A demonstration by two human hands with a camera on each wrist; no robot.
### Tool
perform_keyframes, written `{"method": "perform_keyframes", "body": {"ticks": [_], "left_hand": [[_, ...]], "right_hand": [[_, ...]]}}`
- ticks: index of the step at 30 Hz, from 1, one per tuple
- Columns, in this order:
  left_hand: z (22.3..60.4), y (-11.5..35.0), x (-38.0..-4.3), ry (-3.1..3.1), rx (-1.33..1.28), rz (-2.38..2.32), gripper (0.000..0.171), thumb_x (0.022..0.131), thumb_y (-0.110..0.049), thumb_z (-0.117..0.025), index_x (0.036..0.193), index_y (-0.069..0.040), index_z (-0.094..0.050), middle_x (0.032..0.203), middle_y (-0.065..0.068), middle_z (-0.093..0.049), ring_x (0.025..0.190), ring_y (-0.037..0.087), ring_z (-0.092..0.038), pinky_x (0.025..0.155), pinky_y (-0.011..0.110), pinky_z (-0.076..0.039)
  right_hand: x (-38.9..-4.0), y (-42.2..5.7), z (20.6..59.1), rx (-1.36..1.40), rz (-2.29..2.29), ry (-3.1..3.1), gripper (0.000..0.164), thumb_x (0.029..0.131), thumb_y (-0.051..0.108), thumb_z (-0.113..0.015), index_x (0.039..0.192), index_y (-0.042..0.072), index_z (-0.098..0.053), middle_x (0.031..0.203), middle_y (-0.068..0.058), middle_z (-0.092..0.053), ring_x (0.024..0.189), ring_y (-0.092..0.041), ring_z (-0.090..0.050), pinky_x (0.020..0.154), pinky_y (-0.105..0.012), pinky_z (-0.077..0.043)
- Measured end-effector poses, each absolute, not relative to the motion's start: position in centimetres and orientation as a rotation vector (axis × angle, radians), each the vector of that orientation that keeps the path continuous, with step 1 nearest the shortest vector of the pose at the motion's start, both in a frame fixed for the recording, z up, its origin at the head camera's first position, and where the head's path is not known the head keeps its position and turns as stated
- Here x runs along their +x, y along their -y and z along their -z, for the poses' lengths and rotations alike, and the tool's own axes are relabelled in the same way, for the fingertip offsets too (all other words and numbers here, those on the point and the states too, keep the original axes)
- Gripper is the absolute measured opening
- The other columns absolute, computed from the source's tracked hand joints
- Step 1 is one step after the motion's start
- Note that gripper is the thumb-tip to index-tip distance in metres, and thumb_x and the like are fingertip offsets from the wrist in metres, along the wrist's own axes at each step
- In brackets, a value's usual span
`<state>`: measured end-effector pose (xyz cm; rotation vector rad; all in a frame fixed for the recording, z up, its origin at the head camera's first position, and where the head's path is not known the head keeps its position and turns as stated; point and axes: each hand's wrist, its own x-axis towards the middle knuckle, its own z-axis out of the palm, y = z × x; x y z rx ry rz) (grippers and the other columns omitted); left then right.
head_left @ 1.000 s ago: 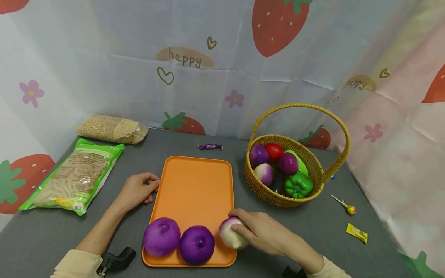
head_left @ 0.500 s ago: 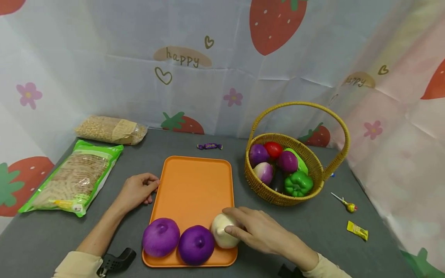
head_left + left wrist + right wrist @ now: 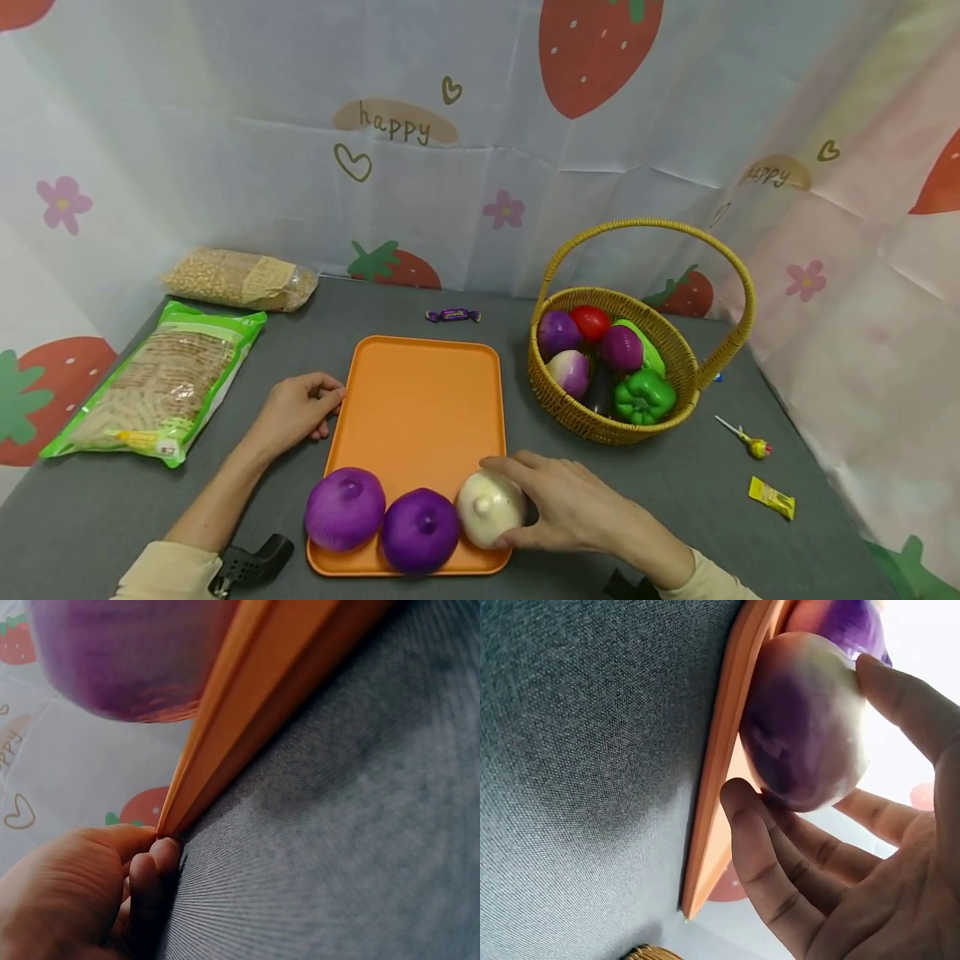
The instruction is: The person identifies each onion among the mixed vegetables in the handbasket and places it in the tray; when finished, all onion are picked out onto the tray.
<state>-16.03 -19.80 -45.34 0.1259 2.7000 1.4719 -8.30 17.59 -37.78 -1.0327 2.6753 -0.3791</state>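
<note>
Along the near end of the orange tray (image 3: 420, 408) sit two purple onions (image 3: 345, 509) (image 3: 422, 531) and a white-and-purple onion (image 3: 491, 508), its pale tip facing up toward the head camera. My right hand (image 3: 573, 508) holds this third onion from the right, thumb on its near side and fingers round its far side. In the right wrist view the purple patch of the white-and-purple onion (image 3: 802, 724) shows just inside the tray's rim (image 3: 712, 780). At the tray's left side my left hand (image 3: 296, 412) pinches the rim between thumb and fingers.
A wicker basket (image 3: 577, 421) of toy vegetables stands right of the tray. Left lie a green-edged bag (image 3: 165, 375) and a bag of kernels (image 3: 240, 279). A purple-wrapped candy (image 3: 453, 316) lies behind the tray; a lollipop (image 3: 753, 445) and yellow packet (image 3: 771, 498) lie far right.
The white-and-purple onion has moved left onto the tray and turned tip up in my right hand. Both purple onions have shifted slightly left. My left hand stays at the rim.
</note>
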Motion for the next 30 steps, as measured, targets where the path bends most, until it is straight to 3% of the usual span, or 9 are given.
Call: {"method": "perform_keyframes", "body": {"ticks": [12, 30], "left_hand": [[45.48, 19.79, -16.05, -2.704, 0.122, -1.467, 0.026, 0.099, -0.028, -0.059, 0.106, -0.005, -0.067, 0.078, 0.008, -0.068, 0.050, 0.014, -0.059, 0.049, 0.028, -0.053], [45.41, 19.70, -16.10, -2.715, 0.113, -1.460, 0.025, 0.099, -0.025, -0.059, 0.105, -0.003, -0.067, 0.077, 0.007, -0.069, 0.050, 0.013, -0.059, 0.048, 0.028, -0.052]], "right_hand": [[-8.14, -17.45, 37.98, -1.053, 0.399, -2.677, 0.070, 0.078, 0.063, -0.072, 0.135, 0.026, -0.055, 0.107, 0.006, -0.062, 0.077, -0.003, -0.053, 0.067, -0.019, -0.046], [-8.15, -17.39, 37.85, -1.065, 0.400, -2.688, 0.069, 0.081, 0.063, -0.069, 0.136, 0.024, -0.054, 0.118, 0.005, -0.062, 0.083, -0.005, -0.057, 0.070, -0.023, -0.051]]}}
